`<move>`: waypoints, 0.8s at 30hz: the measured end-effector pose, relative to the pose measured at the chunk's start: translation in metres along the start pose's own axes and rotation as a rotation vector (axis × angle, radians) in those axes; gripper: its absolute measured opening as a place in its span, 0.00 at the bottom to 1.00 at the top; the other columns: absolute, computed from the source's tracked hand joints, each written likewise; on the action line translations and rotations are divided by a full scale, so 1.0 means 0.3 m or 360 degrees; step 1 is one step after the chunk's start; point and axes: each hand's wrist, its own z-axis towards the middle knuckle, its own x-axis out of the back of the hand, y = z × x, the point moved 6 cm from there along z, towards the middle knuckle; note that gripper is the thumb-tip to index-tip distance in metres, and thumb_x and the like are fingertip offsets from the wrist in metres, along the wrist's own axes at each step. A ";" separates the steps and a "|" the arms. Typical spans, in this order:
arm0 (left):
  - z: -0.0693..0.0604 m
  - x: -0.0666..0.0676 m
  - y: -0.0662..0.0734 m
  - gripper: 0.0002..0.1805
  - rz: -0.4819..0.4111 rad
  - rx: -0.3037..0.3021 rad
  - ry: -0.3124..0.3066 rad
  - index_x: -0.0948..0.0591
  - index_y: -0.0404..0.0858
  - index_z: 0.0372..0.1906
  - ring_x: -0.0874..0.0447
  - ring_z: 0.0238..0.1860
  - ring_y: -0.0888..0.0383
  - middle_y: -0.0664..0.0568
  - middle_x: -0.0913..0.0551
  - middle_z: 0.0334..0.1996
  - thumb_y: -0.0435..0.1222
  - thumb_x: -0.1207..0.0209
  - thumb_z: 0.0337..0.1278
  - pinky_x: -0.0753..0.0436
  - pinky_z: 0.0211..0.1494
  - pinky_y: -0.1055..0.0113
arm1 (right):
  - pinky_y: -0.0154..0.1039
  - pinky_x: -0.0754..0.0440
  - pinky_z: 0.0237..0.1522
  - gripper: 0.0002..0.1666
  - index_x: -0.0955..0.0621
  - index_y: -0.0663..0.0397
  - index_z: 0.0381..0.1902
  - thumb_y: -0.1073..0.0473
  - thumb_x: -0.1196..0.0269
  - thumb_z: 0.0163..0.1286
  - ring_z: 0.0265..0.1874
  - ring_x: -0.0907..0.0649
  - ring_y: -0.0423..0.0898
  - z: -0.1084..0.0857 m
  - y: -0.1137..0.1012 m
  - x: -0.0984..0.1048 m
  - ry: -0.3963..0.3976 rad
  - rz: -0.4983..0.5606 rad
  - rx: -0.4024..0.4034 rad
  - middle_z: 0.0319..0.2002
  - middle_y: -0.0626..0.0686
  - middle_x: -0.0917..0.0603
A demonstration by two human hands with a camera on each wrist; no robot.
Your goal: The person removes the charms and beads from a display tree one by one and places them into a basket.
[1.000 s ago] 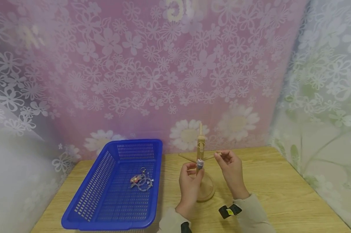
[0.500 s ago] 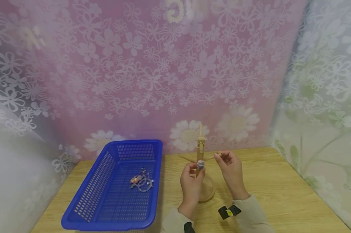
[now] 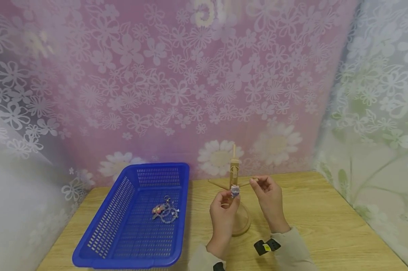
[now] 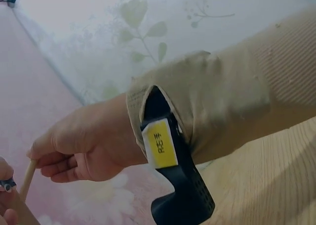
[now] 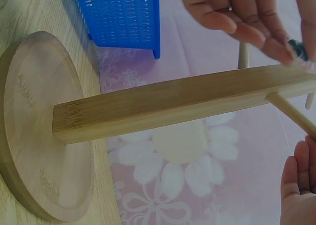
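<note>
My left hand [image 3: 222, 214] pinches a small white and blue-grey figurine charm [image 3: 235, 191] between thumb and fingers, in front of the post of a wooden stand [image 3: 234, 173]. A thin pale ring [image 3: 234, 169] shows on the post above the charm; any link between them is too small to tell. My right hand [image 3: 269, 199] pinches the tip of the stand's right peg [image 3: 246, 183]. In the left wrist view the right hand [image 4: 91, 141] holds the end of that peg [image 4: 29, 178]. The right wrist view shows the charm [image 5: 298, 51] at the left fingertips.
A blue plastic basket [image 3: 76, 259] stands left of the stand, with a beaded charm [image 3: 169, 213] and a pinkish trinket [image 3: 158, 209] inside. The round base [image 3: 245, 222] rests on the wood-patterned table [image 3: 326, 222]. Another peg [image 3: 218, 184] sticks out to the left. Flowered curtains hang behind.
My left hand has shifted slightly to the right with the charm, which now shows more of its white and blue-grey front. My right hand stays on the peg.
</note>
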 end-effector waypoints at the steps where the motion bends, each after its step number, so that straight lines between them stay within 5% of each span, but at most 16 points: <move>1: -0.001 0.000 0.003 0.10 -0.0007 0.0006 -0.0007 0.19 0.37 0.35 0.26 0.31 0.63 0.53 0.19 0.32 0.38 0.32 0.49 0.27 0.37 0.70 | 0.26 0.23 0.34 0.11 0.23 0.71 0.41 0.67 0.37 0.63 0.30 0.21 0.36 0.000 0.000 0.000 0.0001 -0.0001 0.0006 0.32 0.47 0.21; 24: -0.011 0.024 0.153 0.10 -0.0132 -0.0082 -0.0049 0.19 0.36 0.35 0.27 0.30 0.61 0.50 0.19 0.32 0.37 0.33 0.50 0.25 0.33 0.70 | 0.28 0.22 0.35 0.09 0.22 0.67 0.39 0.66 0.37 0.63 0.30 0.21 0.38 0.000 0.007 0.002 -0.0015 0.0015 -0.0013 0.33 0.49 0.21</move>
